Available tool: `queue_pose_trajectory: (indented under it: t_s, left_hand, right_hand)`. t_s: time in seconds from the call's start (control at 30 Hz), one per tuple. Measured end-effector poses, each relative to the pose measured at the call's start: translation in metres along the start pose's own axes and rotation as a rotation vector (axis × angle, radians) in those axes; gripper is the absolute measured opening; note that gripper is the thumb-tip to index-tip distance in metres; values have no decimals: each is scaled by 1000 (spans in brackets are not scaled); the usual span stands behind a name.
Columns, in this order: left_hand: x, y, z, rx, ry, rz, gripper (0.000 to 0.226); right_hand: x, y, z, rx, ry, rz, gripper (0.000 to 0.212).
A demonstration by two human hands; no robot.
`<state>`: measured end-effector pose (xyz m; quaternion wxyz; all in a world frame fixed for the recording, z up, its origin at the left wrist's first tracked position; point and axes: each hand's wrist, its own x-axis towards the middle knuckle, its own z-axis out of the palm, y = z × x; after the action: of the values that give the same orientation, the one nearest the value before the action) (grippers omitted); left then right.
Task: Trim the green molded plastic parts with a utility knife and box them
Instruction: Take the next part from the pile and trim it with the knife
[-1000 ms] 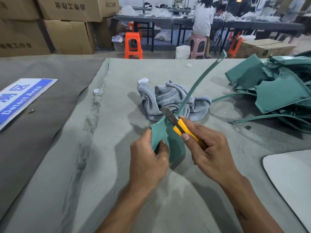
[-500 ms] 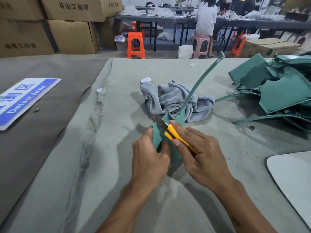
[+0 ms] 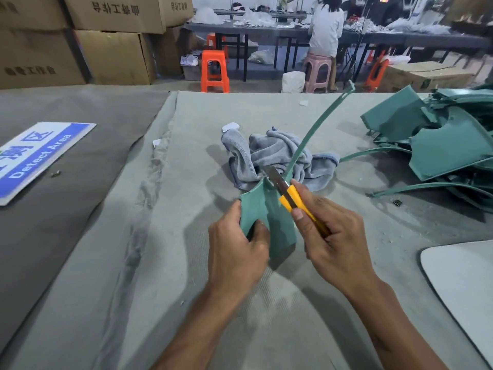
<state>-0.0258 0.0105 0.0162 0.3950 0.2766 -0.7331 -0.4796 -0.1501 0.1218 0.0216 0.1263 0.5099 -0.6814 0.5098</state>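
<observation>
The tabletop [image 3: 266, 329] carries a pile of green parts [image 3: 440, 145] far right. One green part [image 3: 269, 209] stands centre; the left hand [image 3: 234, 252] grips its edge, steadying it, while the right hand [image 3: 333, 236] clasps the utility knife [image 3: 290, 196], blade at its top rim.

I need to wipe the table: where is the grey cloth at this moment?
In the head view the grey cloth lies crumpled on the table, centre, just beyond the green part being trimmed, left of the green parts pile.

2 bare hands [image 3: 280, 244] and forearms, no gloves, no sleeves, short plain fingernails
</observation>
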Motion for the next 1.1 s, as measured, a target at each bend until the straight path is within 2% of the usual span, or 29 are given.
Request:
queue_pose_trajectory:
  t_s: [0.17,0.23,0.33,0.4,0.5,0.57,0.6,0.73,0.8,0.97,1.1]
  left_hand:
    - [2,-2,0,-9,-5,19,12]
    - [3,-5,0,-7,-3,17,14]
    - [4,-5,1,-47,-15,-6,17]
    - [5,-4,0,-100,-67,-19,22]
    - [5,-4,-3,-102,-144,83,21]
    - [3,-6,-2,-21,-160,199,17]
    - [1,-5,0,11,-175,234,23]
    - [-5,1,4,-101,-401,255,81]
    - [-6,2,4,-119,-462,256,97]
    - [-12,6,12,-154,-515,272,111]
    - [-9,0,12,-20,-367,374,107]
  right_hand:
    - [-1,-8,5,7,-130,-80,43]
    - [-1,-9,8,-45,-76,-54,44]
    - [0,-10,8,-76,100,-15,43]
    - [1,-10,7,-15,158,90,48]
    - [3,-18,6,194,65,335,62]
    - [5,-27,6,343,30,382,51]
    - [6,-31,5,386,41,388,47]
    - [8,-38,5,460,128,423,38]
    - [8,-37,5,473,174,433,30]
    - [7,-44,5,725,273,449,25]
    - [13,-55,-3,961,348,472,21]
